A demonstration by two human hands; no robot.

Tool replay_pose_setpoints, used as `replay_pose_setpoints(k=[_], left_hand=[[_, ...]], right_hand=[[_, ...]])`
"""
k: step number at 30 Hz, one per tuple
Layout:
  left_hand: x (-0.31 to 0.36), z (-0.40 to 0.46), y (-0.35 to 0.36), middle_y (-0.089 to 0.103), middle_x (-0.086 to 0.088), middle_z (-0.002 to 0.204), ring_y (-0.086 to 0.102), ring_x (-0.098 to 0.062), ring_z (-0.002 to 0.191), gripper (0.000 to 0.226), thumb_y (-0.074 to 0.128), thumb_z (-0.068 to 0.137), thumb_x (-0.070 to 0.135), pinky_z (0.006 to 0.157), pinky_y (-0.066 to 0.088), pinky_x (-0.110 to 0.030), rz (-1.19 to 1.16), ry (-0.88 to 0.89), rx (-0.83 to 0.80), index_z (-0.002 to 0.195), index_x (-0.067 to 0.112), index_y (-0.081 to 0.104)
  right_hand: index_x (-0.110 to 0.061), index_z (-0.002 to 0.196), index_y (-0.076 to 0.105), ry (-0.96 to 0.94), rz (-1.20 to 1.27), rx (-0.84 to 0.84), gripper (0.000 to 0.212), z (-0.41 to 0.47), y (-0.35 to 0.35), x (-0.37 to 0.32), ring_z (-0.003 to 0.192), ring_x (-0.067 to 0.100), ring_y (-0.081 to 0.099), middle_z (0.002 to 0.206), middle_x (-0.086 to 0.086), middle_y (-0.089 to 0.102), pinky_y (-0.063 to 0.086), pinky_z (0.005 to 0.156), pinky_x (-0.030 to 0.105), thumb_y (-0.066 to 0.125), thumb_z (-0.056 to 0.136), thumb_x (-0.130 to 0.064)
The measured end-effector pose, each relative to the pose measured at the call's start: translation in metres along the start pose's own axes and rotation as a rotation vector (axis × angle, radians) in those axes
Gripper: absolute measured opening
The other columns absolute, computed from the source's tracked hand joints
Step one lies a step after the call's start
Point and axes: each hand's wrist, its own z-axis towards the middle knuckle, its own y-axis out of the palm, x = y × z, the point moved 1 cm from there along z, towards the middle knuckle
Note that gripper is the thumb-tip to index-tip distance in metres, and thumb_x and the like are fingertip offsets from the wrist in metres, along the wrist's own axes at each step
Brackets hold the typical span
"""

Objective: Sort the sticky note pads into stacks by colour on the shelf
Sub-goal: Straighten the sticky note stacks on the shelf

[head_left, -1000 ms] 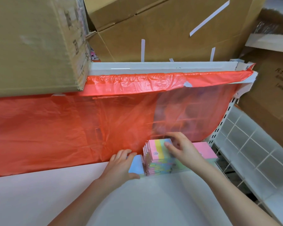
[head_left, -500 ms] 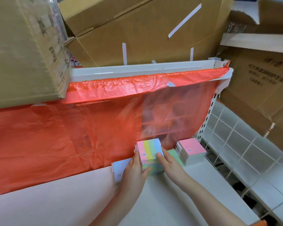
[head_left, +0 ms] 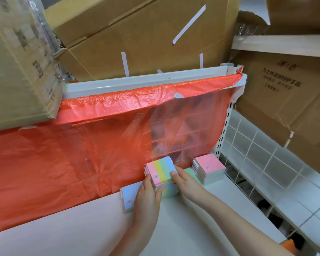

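White shelf (head_left: 201, 228) has a pink stack (head_left: 210, 168) done already, while left hand (head_left: 146, 198) and right hand (head_left: 185, 181) clamp fingers round the rainbow stack (head_left: 163, 172), blue pad (head_left: 130, 195) still loose.

1. A single head-worn view is given; the scene is seen from above, angled forward and down.
2. The white shelf (head_left: 201, 215) is viewed closely; forearms enter from the lower edge.
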Motion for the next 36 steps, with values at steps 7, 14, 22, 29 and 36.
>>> replay_pose_setpoints(k=[7,14,22,29,36], left_hand=[[0.006,0.000,-0.019,0.058,0.009,0.122,0.052,-0.014,0.115,0.043,0.060,0.089,0.031,0.081,0.043,-0.029,0.043,0.009,-0.009,0.128,0.020,0.047],[0.004,-0.004,-0.051,0.053,0.013,0.125,0.048,-0.011,0.118,0.037,0.053,0.093,0.036,0.081,0.036,-0.025,0.115,0.068,-0.045,0.127,0.024,0.049],[-0.027,-0.014,-0.085,0.059,0.011,0.120,0.055,-0.013,0.111,0.027,0.047,0.095,0.024,0.087,0.043,-0.032,0.179,0.053,-0.034,0.121,0.024,0.057],[-0.047,-0.051,-0.103,0.059,0.008,0.121,0.055,-0.016,0.111,0.027,0.042,0.097,0.023,0.080,0.039,-0.029,0.278,-0.092,-0.053,0.119,0.025,0.058],[-0.044,-0.107,-0.117,0.056,0.010,0.127,0.051,-0.012,0.117,0.032,0.039,0.098,0.026,0.089,0.039,-0.025,0.347,-0.183,-0.087,0.127,0.027,0.054]], right_hand=[[-0.008,0.113,0.060,0.047,-0.009,0.179,0.028,0.003,-0.012,-0.003,0.102,0.019,0.057,0.106,0.003,0.062,0.043,0.091,0.030,0.039,0.101,-0.023],[-0.019,0.104,0.060,0.086,0.004,0.349,0.020,-0.015,-0.026,0.005,0.096,0.017,0.059,0.098,-0.003,0.064,0.045,0.085,0.033,0.041,0.099,-0.017],[-0.024,0.096,0.060,0.089,0.028,0.443,0.022,-0.050,-0.013,0.006,0.091,0.011,0.059,0.091,-0.009,0.063,0.044,0.079,0.026,0.042,0.097,-0.012],[-0.025,0.089,0.061,0.103,-0.088,0.253,0.022,-0.081,0.007,0.011,0.087,0.013,0.060,0.085,-0.010,0.063,0.045,0.079,0.026,0.046,0.096,-0.011],[-0.018,0.113,0.062,0.030,-0.341,-0.018,0.022,-0.108,0.027,0.007,0.099,0.009,0.056,0.111,-0.006,0.063,0.035,0.073,0.003,0.047,0.097,-0.018]])
